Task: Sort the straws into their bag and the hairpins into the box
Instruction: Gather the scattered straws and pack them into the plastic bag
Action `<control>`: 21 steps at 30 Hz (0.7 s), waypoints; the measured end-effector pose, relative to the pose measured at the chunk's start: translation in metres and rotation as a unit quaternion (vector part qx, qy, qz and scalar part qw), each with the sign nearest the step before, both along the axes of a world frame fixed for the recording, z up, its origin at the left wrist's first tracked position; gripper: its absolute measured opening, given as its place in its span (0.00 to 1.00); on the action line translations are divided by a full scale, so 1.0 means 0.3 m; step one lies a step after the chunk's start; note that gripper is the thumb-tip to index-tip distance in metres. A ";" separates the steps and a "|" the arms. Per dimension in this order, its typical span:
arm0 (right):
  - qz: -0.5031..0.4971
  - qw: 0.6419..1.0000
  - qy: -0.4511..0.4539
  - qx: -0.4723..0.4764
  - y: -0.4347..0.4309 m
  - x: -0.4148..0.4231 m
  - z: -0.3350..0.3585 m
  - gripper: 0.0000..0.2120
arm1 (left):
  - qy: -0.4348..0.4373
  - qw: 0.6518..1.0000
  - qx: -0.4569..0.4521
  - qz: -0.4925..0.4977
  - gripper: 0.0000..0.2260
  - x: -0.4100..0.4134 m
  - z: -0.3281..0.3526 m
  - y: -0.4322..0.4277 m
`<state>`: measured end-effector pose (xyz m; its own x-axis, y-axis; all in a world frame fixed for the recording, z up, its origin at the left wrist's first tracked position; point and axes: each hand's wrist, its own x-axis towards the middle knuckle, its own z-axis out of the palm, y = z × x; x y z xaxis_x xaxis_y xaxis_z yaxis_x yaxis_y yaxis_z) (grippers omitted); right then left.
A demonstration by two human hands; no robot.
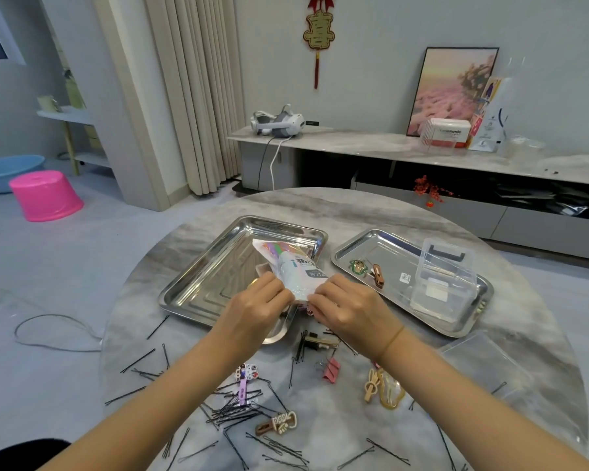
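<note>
Head view: two hands, left (256,302) and right (346,309), pinch one straw bag (295,268) over two trays (198,283).

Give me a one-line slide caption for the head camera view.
Both hands, left hand and right hand, pinch the straw bag over a steel tray; hairpins lie scattered on the table.

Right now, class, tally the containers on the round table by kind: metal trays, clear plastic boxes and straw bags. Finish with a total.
metal tray: 2
clear plastic box: 1
straw bag, pinched between the left hand and the right hand: 1
Total: 4
</note>
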<state>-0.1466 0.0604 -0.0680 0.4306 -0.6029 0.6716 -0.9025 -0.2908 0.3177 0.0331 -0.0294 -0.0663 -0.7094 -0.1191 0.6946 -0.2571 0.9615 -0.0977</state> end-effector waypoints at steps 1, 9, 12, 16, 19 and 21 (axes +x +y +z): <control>-0.005 1.000 0.004 0.007 -0.004 0.002 -0.007 0.06 | 0.002 1.000 -0.006 0.001 0.09 -0.002 0.003 0.000; -0.028 0.999 0.012 0.030 -0.008 0.033 -0.012 0.10 | 0.065 0.989 0.126 0.046 0.12 -0.011 0.027 0.030; -0.026 0.999 0.007 0.026 -0.010 0.025 -0.007 0.07 | 0.116 0.889 0.406 0.180 0.18 -0.019 0.067 0.079; -0.005 0.999 0.034 0.012 -0.002 0.026 -0.010 0.11 | 0.079 0.538 0.825 0.157 0.22 -0.035 0.094 0.080; 0.018 0.999 0.043 0.008 -0.003 0.024 -0.018 0.11 | 0.129 0.424 0.893 0.081 0.10 -0.041 0.071 0.061; 0.007 1.000 0.001 0.010 -0.002 0.020 -0.024 0.08 | 0.166 0.363 0.915 0.062 0.06 -0.042 0.059 0.051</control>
<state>-0.1406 0.0597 -0.0752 0.4411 -0.6102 0.6581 -0.8974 -0.3106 0.3135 0.0205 -0.0142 -0.0485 -0.5337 -0.6132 -0.5824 -0.0157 -0.6814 0.7318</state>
